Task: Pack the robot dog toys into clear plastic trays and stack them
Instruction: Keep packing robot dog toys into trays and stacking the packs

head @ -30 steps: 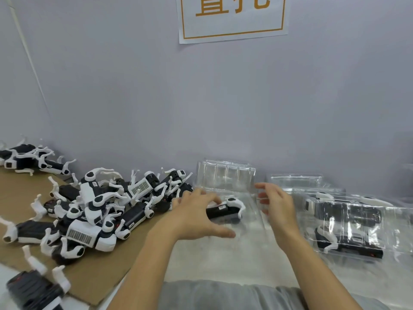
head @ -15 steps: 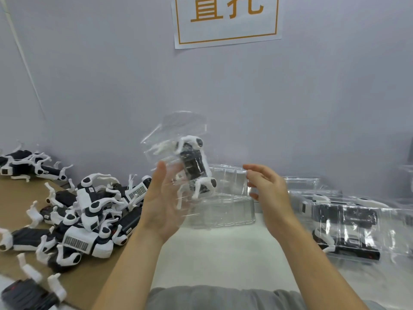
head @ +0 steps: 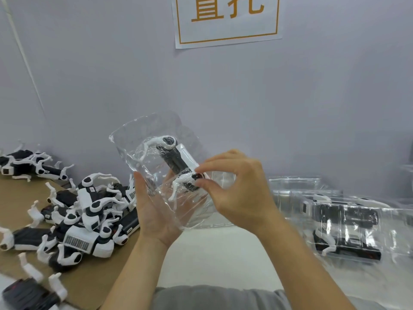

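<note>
— Hands first: what are they doing?

— My left hand [head: 154, 211] is spread open, palm up, under a clear plastic tray [head: 156, 166] that I hold raised in front of the grey wall [head: 312, 97]; its fingers lie along the tray's left side and cup it from below. My right hand [head: 239, 193] comes in from the right with thumb and forefinger pinched together at the tray's right edge, just at the white hip joint of the robot dog toy [head: 174, 162] inside. Whether that pinch grips the plastic or the toy's leg, I cannot tell.

— And the toy itself?

— It sits in the tray, black body slanting down to the right, white legs curling left.

— Where are the others?

— A heap of loose toys [head: 89, 215] lies on brown cardboard [head: 20, 189] to my left. To my right, a filled tray [head: 348, 229] rests on the white table [head: 223, 260], with empty trays [head: 295, 184] behind it near the wall. A paper sign [head: 228, 19] with orange characters hangs above.
</note>
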{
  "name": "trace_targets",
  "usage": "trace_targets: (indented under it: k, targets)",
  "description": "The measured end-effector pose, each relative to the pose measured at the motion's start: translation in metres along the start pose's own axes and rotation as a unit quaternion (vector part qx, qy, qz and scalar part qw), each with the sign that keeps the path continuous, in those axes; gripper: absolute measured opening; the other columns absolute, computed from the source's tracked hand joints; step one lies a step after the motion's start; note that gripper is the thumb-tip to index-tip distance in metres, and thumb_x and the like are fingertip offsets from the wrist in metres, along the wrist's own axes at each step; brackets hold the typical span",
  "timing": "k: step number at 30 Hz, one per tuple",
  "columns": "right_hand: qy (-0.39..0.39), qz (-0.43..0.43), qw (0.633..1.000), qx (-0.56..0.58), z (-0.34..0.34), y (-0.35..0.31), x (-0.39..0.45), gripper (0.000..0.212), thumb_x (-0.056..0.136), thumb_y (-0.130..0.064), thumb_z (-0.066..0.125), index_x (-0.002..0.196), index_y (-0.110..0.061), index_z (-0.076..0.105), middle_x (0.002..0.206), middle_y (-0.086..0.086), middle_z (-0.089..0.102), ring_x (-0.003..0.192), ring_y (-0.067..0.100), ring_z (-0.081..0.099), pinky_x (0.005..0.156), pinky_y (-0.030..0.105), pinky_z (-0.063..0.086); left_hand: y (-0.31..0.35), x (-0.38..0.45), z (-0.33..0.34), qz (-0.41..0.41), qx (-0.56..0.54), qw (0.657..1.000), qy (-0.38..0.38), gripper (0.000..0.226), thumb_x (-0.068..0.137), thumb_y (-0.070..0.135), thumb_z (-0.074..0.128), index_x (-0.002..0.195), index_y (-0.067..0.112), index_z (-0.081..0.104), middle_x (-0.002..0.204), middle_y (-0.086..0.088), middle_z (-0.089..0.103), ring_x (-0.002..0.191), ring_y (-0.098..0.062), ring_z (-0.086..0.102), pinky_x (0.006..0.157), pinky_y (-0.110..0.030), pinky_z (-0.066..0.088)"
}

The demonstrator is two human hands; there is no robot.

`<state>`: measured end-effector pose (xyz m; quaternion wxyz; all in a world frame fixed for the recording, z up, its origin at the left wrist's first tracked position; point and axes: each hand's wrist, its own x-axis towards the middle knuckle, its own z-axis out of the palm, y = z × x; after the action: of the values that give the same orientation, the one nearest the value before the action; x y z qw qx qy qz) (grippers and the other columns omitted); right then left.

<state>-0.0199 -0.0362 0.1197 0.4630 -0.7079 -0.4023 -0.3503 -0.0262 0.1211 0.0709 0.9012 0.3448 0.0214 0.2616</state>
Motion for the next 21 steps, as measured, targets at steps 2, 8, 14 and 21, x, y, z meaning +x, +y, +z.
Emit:
trace_targets:
  k: [2, 8, 14, 21]
  targets:
    - [-0.029, -0.012, 0.999, -0.023, 0.003, -0.001, -0.001, 0.017, 0.074, -0.005, 0.083, 0.086, -0.017, 0.081, 0.088, -0.01, 0.074, 0.085, 0.012, 0.062, 0.078, 0.023, 0.049, 0.002, 0.0, -0.001, 0.006, -0.006, 1.0, -0.005, 0.08, 0.081, 0.085, 0.041, 0.135, 0.027, 0.051, 0.153, 0.001, 0.046, 0.107, -0.005, 0.062, 0.074, -0.021, 0.06]
    - [-0.053, -0.003, 0.998, -0.043, 0.001, 0.002, 0.0, 0.02, 0.074, 0.001, 0.081, 0.086, -0.015, 0.081, 0.09, -0.007, 0.073, 0.086, 0.011, 0.063, 0.08, 0.021, 0.049, 0.001, 0.0, -0.01, -0.105, -0.039, 0.988, -0.11, 0.073, 0.064, 0.081, 0.069, 0.109, 0.024, 0.078, 0.121, -0.013, 0.071, 0.108, -0.036, 0.07, 0.078, -0.045, 0.058]
    - [-0.078, 0.007, 0.997, -0.027, -0.004, 0.003, 0.001, 0.016, 0.076, 0.0, 0.078, 0.082, -0.015, 0.08, 0.085, -0.008, 0.073, 0.081, 0.006, 0.061, 0.071, 0.006, 0.04, -0.001, 0.002, -0.01, -0.074, -0.018, 0.989, -0.131, 0.065, 0.052, 0.082, 0.073, 0.092, 0.031, 0.082, 0.104, -0.008, 0.077, 0.096, -0.035, 0.073, 0.074, -0.047, 0.059]
    - [-0.038, 0.026, 0.998, -0.036, -0.009, 0.006, 0.002, 0.011, 0.084, -0.019, 0.072, 0.074, -0.02, 0.076, 0.065, -0.013, 0.069, 0.064, 0.005, 0.061, 0.063, 0.009, 0.04, 0.0, -0.002, -0.005, -0.125, 0.027, 0.976, -0.178, 0.091, 0.037, 0.079, 0.083, 0.108, 0.024, 0.078, 0.117, -0.013, 0.073, 0.105, -0.039, 0.07, 0.075, -0.049, 0.06]
